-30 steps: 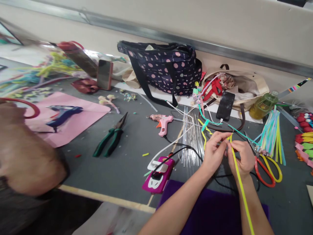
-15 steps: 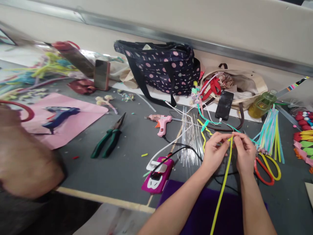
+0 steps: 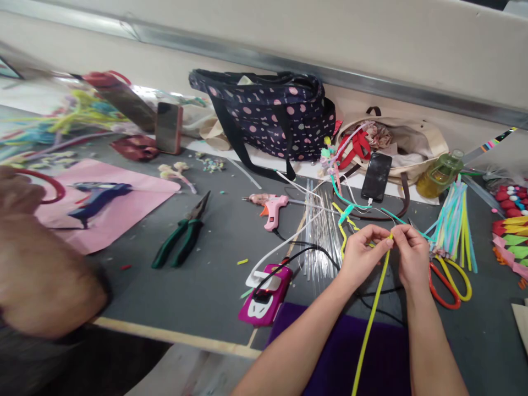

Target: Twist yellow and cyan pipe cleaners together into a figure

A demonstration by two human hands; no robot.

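Between my two hands is a long yellow pipe cleaner (image 3: 373, 316), its upper end pinched at the fingertips and its length hanging down toward me. My left hand (image 3: 365, 254) is closed on it with thumb and forefinger. Fingertip to fingertip with it, my right hand (image 3: 411, 254) grips the same end. A thin wire seems to rise from the pinched spot; the fingers hide the join. Just beyond my left hand lie a twisted yellow pipe cleaner (image 3: 343, 236) and a turquoise one (image 3: 346, 213). Scissors with red and yellow handles (image 3: 449, 283) rest right of my right hand.
A pink glue gun (image 3: 272, 208), green-handled pliers (image 3: 183, 234) and a magenta power strip (image 3: 266, 297) with cables lie to the left. Behind are a dotted bag (image 3: 268, 115), a phone (image 3: 376, 176) and a green bottle (image 3: 439, 176). A co-worker's arm (image 3: 45, 269) reaches in at far left.
My fingertips have shifted slightly at the top of the yellow pipe cleaner, still pinching it. The co-worker's hand has moved a little. The whole view has drifted slightly.
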